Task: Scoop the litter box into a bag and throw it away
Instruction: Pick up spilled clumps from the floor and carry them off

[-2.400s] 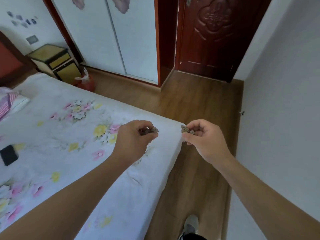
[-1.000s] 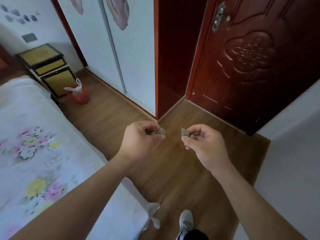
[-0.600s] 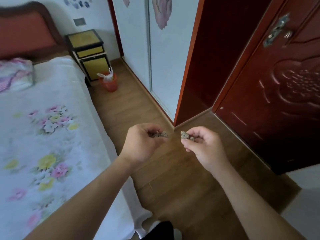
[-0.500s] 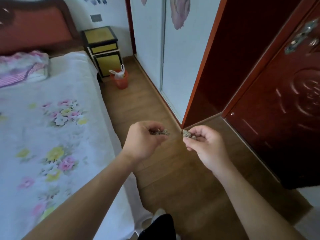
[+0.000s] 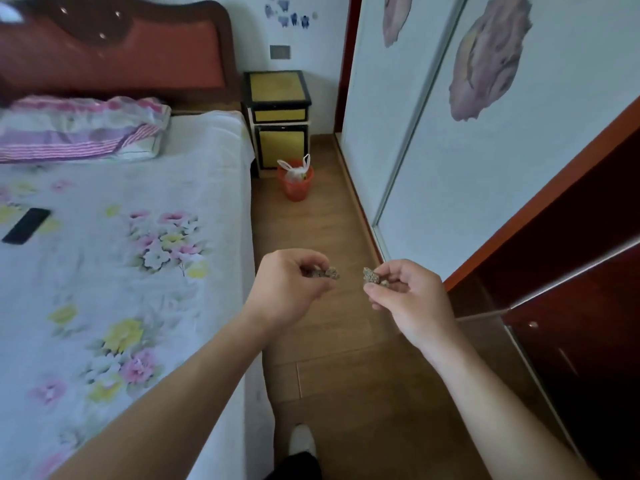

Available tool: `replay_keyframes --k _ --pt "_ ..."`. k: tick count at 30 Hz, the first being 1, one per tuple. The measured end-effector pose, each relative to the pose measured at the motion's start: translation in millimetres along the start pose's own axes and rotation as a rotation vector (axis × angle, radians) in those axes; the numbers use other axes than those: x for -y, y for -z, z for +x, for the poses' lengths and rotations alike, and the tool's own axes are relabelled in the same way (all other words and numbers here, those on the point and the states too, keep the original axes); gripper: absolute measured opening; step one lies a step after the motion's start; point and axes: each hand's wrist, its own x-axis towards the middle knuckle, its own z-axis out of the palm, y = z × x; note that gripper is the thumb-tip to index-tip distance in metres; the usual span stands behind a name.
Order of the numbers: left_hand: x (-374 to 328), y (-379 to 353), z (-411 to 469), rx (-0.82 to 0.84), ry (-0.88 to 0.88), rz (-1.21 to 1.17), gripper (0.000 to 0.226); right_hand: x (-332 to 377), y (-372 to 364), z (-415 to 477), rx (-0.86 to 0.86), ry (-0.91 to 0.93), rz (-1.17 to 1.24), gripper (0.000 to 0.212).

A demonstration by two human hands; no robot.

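Both hands are up in the lower middle of the frame, held out over the wooden floor point(image 5: 332, 348) beside the bed point(image 5: 114, 278). The left hand point(image 5: 287, 289) has its fingers curled in, and thumb and fingertips pinch a gritty grey-brown clump point(image 5: 329, 273) that pokes out to the right. Just across a small gap, the right hand point(image 5: 408, 299) does the same, with its fingers curled and a second clump point(image 5: 370, 276) pinched at the tips and pointing left. The two clumps sit near each other, not touching.

Up the aisle, in the upper middle of the frame, stands a red bin point(image 5: 297, 188) on the floor with a white bag point(image 5: 294, 169) in it, the bag's handles sticking up. The bin is just in front of a black and yellow nightstand point(image 5: 277, 112), well apart from the hands.

On the left, a floral sheet covers the bed, with a dark phone point(image 5: 26, 225) lying flat near the left edge, a striped pillow point(image 5: 79, 128) above it and a red headboard point(image 5: 114, 53) at the top. Pale sliding doors point(image 5: 485, 161) run down the right side. One white shoe point(image 5: 303, 441) shows at the bottom centre.
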Motion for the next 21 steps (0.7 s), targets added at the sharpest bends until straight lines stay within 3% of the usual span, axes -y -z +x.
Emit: replay_keyframes --k 13,21 --pt "-11 34 229 -0.090 0.049 0.037 0.016 38 -14 245 0.077 0.065 0.041 0.010" --pt "-18 48 381 -0.221 0.135 0.065 0.019 63 -32 428 0.226 0.116 0.026 0.012"
